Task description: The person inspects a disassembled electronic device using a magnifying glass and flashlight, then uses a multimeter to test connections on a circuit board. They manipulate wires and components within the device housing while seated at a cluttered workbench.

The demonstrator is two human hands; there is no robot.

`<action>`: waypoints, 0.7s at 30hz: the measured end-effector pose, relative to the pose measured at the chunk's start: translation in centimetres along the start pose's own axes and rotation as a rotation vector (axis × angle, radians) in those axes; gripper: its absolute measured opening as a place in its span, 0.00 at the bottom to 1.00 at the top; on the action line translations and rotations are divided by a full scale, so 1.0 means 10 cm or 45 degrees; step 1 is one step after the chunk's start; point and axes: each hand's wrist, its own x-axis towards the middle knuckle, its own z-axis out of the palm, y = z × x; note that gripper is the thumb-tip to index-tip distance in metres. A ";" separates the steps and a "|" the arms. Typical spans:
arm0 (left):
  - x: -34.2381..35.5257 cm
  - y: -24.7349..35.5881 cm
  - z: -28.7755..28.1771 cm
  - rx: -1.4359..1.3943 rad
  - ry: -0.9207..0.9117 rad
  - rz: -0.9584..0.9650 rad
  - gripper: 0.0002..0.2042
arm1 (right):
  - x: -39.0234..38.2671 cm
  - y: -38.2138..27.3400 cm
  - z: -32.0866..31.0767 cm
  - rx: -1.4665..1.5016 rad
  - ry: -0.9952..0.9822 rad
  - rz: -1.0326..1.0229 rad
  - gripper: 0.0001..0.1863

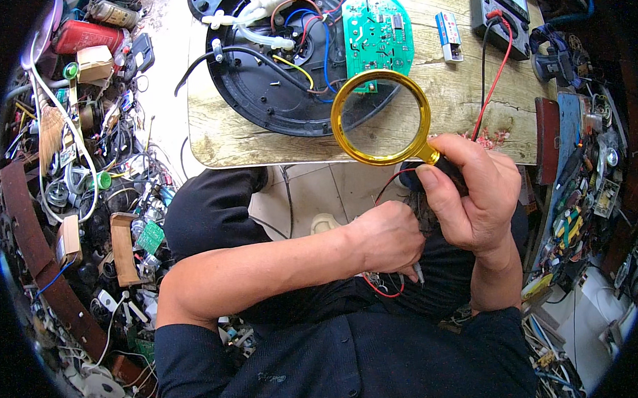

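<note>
My right hand (476,188) is closed on the black handle of a magnifying glass (428,155) with a gold rim, held over the near edge of the table. Through its lens show wood grain and part of a dark rim. Lower down, my left hand (388,237) is a fist over my lap. A grey tip (419,273) and a loop of red wire (386,294) show beside it; what the fist holds is hidden. Beyond the lens, a green circuit board (378,34) lies over the edge of a round black plastic base (266,101) with coloured wires and white tubing.
A multimeter (515,26) with a red lead (496,86) and a black lead stands at the table's back right. Near it lies a small blue and white box (448,41). Heaps of parts and cables flank both sides, with a red cylinder (90,38) at left.
</note>
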 end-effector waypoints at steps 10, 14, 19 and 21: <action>0.02 0.01 0.00 -0.058 -0.133 -0.045 0.28 | -0.01 0.00 -0.02 -0.010 -0.001 0.001 0.16; 0.08 0.02 -0.04 -0.200 -0.423 -0.119 0.42 | -0.02 0.01 -0.01 0.001 0.000 0.002 0.16; 0.07 0.00 -0.02 -0.188 -0.396 -0.097 0.40 | -0.02 0.01 -0.02 0.012 -0.005 0.021 0.16; 0.07 0.00 -0.03 -0.186 -0.387 -0.086 0.39 | -0.02 0.01 -0.02 0.010 -0.004 0.011 0.16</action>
